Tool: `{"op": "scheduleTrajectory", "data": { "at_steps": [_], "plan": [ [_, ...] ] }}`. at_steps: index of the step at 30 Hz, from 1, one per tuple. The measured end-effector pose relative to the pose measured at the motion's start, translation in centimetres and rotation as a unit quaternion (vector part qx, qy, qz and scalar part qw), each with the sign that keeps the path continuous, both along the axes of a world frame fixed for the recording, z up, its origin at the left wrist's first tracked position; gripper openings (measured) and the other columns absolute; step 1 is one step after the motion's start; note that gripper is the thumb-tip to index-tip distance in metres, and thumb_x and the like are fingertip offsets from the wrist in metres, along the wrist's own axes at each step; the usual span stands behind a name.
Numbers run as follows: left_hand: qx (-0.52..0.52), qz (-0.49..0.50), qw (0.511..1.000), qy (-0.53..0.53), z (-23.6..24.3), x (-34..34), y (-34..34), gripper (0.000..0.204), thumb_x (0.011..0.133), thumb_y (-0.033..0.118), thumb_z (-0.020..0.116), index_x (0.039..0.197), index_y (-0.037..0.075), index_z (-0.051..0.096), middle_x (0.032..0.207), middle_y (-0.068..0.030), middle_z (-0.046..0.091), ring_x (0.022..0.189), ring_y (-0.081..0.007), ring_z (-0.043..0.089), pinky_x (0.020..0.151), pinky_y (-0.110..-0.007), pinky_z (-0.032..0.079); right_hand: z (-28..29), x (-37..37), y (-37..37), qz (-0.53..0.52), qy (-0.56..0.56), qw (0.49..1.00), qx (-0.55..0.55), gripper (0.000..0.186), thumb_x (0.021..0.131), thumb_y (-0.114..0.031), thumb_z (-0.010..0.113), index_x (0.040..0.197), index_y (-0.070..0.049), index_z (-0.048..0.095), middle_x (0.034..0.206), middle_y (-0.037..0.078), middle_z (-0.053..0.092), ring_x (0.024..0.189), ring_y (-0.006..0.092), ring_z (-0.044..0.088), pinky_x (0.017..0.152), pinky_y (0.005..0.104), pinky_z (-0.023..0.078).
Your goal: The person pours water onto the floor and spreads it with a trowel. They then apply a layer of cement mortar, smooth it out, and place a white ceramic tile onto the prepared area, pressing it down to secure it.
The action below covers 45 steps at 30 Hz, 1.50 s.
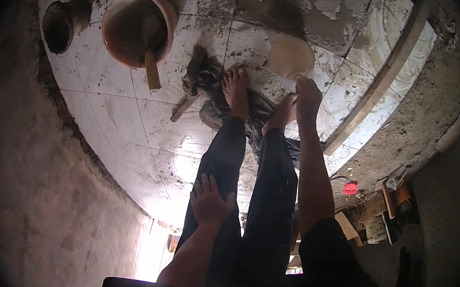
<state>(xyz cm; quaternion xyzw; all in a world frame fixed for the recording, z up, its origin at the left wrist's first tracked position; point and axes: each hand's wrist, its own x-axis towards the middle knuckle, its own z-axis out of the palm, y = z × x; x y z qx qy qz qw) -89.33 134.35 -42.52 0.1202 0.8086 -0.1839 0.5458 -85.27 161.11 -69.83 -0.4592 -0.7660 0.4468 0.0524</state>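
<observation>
Left hand [212, 203] lies splayed on a trouser leg [226, 149]; right hand [308, 98], arm [315, 176] outstretched, grips a round tan dish [290, 56].

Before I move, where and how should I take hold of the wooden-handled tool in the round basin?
Best by the outer end of its wooden handle, coming from the wearer's side, probably with the left hand. The handle juts over the near rim of the basin, pointing back toward the wearer, so fingers should fit around it; the other end sits down inside.
</observation>
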Motion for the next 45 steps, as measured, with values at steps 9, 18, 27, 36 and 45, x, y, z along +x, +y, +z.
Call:
{"op": "scheduleTrajectory", "data": {
  "at_steps": [9, 18, 27, 36, 45],
  "plan": [
    [-0.001, -0.012, 1.0, 0.003, 0.0, 0.0, 0.1, 0.079, 0.084, 0.051, 0.06, 0.142, 0.0, 0.043, 0.151, -0.0206, 0.036, 0.138, -0.0405, 0.036, 0.113, -0.054, 0.028, 1.1, -5.1, -2.3, 0.005, 0.087, 0.996, 0.0, 0.005, 0.086, -0.001, 0.058, 0.082, -0.002, 0.059, 0.073, 0.007, 0.053, 0.062, 0.0174, 0.052, 0.056, 0.0302, 0.041],
    [-0.004, -0.011, 1.0, 0.006, 0.0, -0.1, 0.2, 0.079, 0.084, 0.051, 0.061, 0.142, 0.0, 0.043, 0.151, -0.0208, 0.036, 0.138, -0.0406, 0.036, 0.113, -0.054, 0.028, 1.5, -7.4, -2.5, 0.113, 0.132, 0.979, 0.108, 0.009, 0.081, 0.002, 0.061, 0.088, -0.004, 0.061, 0.076, 0.011, 0.055, 0.066, 0.0282, 0.057, 0.057, 0.0371, 0.045],
    [-0.008, 0.003, 1.0, -0.009, 0.0, -0.4, 0.2, 0.079, 0.084, 0.05, 0.06, 0.143, 0.0, 0.042, 0.152, -0.0215, 0.035, 0.139, -0.041, 0.034, 0.113, -0.054, 0.027, 2.1, -8.7, -3.0, 0.134, 0.017, 0.982, 0.128, 0.007, 0.08, -0.002, 0.063, 0.085, -0.005, 0.058, 0.076, 0.012, 0.054, 0.069, 0.0328, 0.059, 0.057, 0.0414, 0.046],
    [-0.002, -0.01, 1.0, -0.004, -0.1, 0.0, -0.1, 0.08, 0.085, 0.051, 0.059, 0.143, 0.0, 0.042, 0.152, -0.0213, 0.035, 0.14, -0.0402, 0.034, 0.113, -0.054, 0.028, 1.5, -8.0, -2.9, 0.097, 0.021, 0.99, 0.105, 0.002, 0.082, -0.003, 0.06, 0.084, -0.004, 0.061, 0.077, 0.013, 0.057, 0.07, 0.0319, 0.061, 0.061, 0.0398, 0.049],
    [-0.017, -0.03, 0.999, -0.003, -0.1, 0.1, 0.1, 0.081, 0.084, 0.051, 0.06, 0.143, 0.0, 0.042, 0.152, -0.0197, 0.036, 0.139, -0.0385, 0.035, 0.112, -0.053, 0.029, -0.1, -3.1, -0.9, 0.008, 0.029, 0.999, 0.023, 0.008, 0.088, -0.004, 0.057, 0.085, 0.001, 0.062, 0.075, 0.012, 0.059, 0.067, 0.0227, 0.059, 0.06, 0.0343, 0.048]
  ]
}}
